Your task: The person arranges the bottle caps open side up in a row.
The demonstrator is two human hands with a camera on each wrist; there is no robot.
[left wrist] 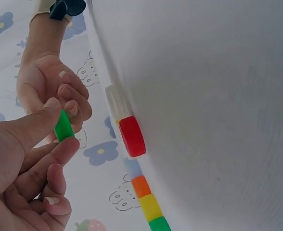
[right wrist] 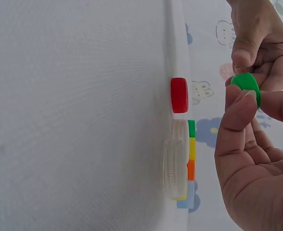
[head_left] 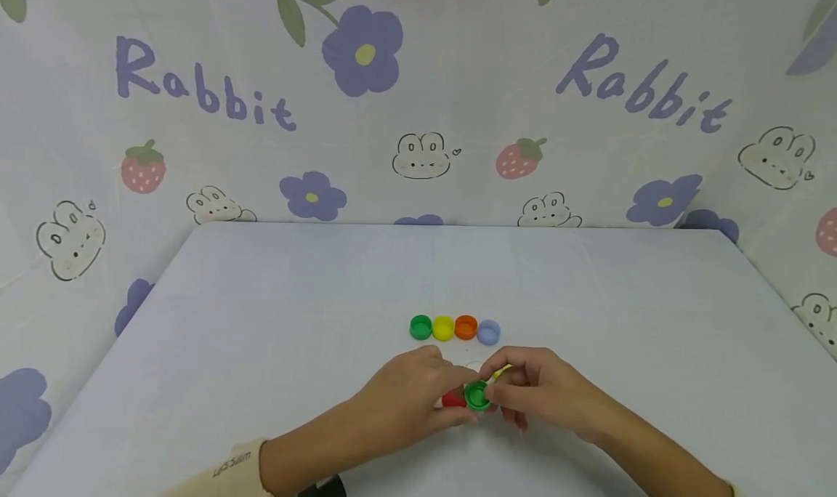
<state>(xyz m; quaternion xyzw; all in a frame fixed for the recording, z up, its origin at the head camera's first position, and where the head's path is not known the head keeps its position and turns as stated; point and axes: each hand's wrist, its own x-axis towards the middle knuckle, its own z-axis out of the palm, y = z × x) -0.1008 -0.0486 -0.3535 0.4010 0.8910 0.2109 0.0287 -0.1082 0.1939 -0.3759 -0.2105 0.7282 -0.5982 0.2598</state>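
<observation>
Above the table, a green bottle cap is held between both hands, its hollow side facing the head camera. My left hand pinches it between thumb and index finger, as the left wrist view shows. From the other side my right hand grips its rim; in the right wrist view, the fingertips and thumb meet the green cap. A red cap rests on the table just behind the hands. Close to it lie clear ridged plastic pieces, mostly hidden by my hands in the head view.
Beyond the hands, a green cap, a yellow cap, an orange cap and a pale blue cap form a row. They lie on a white table. A rabbit-patterned cloth hangs behind it.
</observation>
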